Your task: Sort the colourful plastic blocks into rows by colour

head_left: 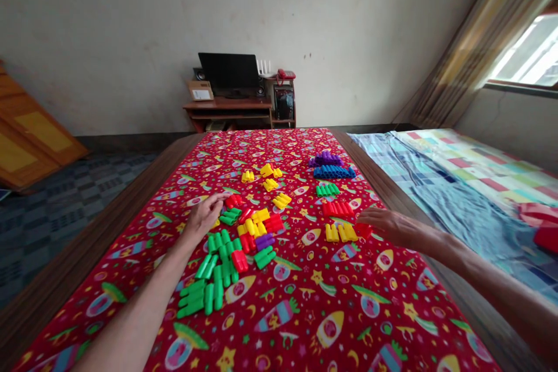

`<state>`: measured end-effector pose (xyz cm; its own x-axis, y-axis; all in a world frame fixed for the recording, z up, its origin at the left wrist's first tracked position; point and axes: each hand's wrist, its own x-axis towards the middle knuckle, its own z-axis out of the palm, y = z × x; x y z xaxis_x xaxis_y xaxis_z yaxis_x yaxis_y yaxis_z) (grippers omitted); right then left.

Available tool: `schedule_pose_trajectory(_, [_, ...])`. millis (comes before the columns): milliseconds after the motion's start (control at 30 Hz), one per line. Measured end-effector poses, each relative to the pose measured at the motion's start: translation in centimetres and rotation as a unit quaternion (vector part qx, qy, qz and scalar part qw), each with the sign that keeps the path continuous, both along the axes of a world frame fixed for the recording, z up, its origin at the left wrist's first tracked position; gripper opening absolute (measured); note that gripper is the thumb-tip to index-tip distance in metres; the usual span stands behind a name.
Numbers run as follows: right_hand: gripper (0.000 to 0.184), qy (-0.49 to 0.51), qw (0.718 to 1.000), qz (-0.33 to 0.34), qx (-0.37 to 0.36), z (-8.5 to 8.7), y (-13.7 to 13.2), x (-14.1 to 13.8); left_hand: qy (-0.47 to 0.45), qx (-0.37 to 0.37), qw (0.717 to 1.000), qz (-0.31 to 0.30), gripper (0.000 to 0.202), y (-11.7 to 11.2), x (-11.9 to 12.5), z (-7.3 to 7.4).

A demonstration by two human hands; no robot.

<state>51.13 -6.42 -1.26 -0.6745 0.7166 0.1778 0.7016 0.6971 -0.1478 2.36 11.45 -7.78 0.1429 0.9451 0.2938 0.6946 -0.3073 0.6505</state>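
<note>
Plastic tube-shaped toy blocks lie on a red patterned cloth. My left hand (204,215) is beside the left pile, its fingers loosely bent and apart, with the fingertips close to a red block (233,201). Part of a yellow block (215,223) shows beside that hand. Green blocks (224,250), yellow blocks (253,225) and a purple block (264,242) make up much of the pile. My right hand (383,225) is closed over a red block (365,231), partly hidden under its fingers. A red row (337,209) and a yellow row (340,232) are just left of it.
Further back on the right are green (328,190), blue (333,172) and purple rows (326,158). Several yellow blocks (270,185) lie mid-cloth. Beyond the cloth-covered table (288,302) stands a desk (231,104) with a monitor (229,72). A bed (457,180) is on the right.
</note>
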Motion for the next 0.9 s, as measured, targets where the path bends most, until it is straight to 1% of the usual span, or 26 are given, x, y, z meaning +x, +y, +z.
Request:
schedule_pose_trajectory(133, [0.039, -0.002, 1.000, 0.007, -0.026, -0.1, 0.4, -0.1, 0.004, -0.010, 1.000, -0.003, 0.043, -0.1, 0.0, 0.2])
schedule_pose_trajectory(200, [0.040, -0.016, 0.999, 0.004, -0.029, -0.1, 0.4, 0.1, 0.005, -0.013, 1.000, -0.004, 0.044, -0.1, 0.0, 0.2])
schedule_pose_trajectory(233, [0.042, -0.027, 0.999, -0.008, -0.022, -0.2, 0.2, 0.2, 0.003, -0.013, 1.000, -0.003, 0.044, -0.1, 0.0, 0.1])
schedule_pose_trajectory(300, [0.044, -0.050, 0.997, -0.058, 0.008, -0.5, -0.4, 0.3, -0.004, -0.013, 1.000, -0.001, 0.043, 0.0, 0.0, 0.1])
schedule_pose_trajectory(400, [0.040, -0.065, 0.987, -0.141, 0.030, -1.3, -1.6, 0.1, -0.006, -0.010, 1.000, -0.002, 0.041, 0.1, 0.0, 0.0])
schedule_pose_trajectory(467, [0.039, -0.069, 0.983, -0.167, 0.022, -2.1, -2.1, -0.1, -0.003, -0.009, 1.000, -0.006, 0.041, 0.1, 0.0, 0.0])
schedule_pose_trajectory(533, [0.039, -0.068, 0.983, -0.169, 0.017, -2.8, -2.1, -0.2, -0.002, -0.007, 1.000, -0.006, 0.043, 0.0, 0.0, 0.1])
schedule_pose_trajectory(633, [0.039, -0.048, 0.987, -0.151, 0.021, -2.9, -0.6, 0.2, 0.005, -0.004, 1.000, -0.008, 0.045, -0.1, 0.0, 0.2])
schedule_pose_trajectory(767, [0.044, 0.008, 0.986, -0.164, 0.038, -1.8, 2.5, 1.2, 0.010, -0.005, 1.000, -0.006, 0.046, -0.1, 0.0, 0.2])
schedule_pose_trajectory(833, [0.045, 0.031, 0.986, -0.165, 0.017, -1.4, 3.7, 1.3, 0.007, -0.005, 1.000, -0.003, 0.045, -0.1, 0.0, 0.2])
schedule_pose_trajectory(900, [0.043, 0.039, 0.988, -0.149, -0.014, -1.5, 4.6, 1.3, 0.005, -0.007, 1.000, -0.003, 0.043, -0.2, 0.0, 0.3])
